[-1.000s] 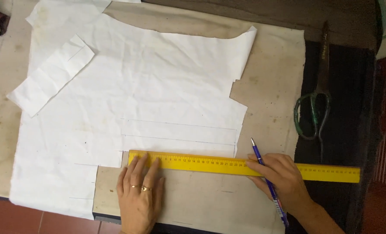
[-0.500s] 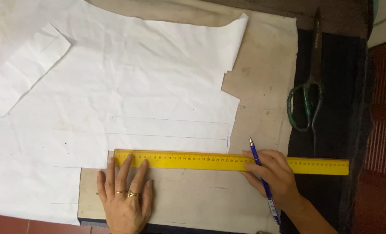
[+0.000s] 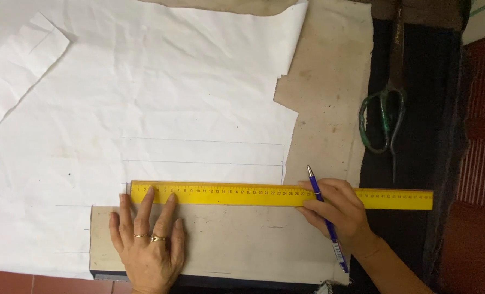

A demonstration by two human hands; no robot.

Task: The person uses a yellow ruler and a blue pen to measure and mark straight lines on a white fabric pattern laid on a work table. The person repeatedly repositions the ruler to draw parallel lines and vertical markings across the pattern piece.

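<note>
A long yellow ruler (image 3: 242,195) lies flat across the lower edge of a large white paper sheet (image 3: 161,109) with thin pencil lines drawn on it. My left hand (image 3: 147,245) rests flat with its fingers spread, fingertips pressing the ruler's left end; two rings show on it. My right hand (image 3: 338,209) grips a blue pen (image 3: 325,215) and lies over the ruler near its right part. The pen's tip points up at the ruler's top edge, just right of the white paper.
Brown paper (image 3: 329,87) covers the table under the white sheet. Green-handled scissors (image 3: 383,117) lie on dark cloth (image 3: 422,136) at the right. A loose white paper strip (image 3: 19,76) sits at upper left. Red floor tiles show at lower left.
The view has shifted so everything sits lower and to the right. Both hands and the ruler keep the same places relative to the paper.
</note>
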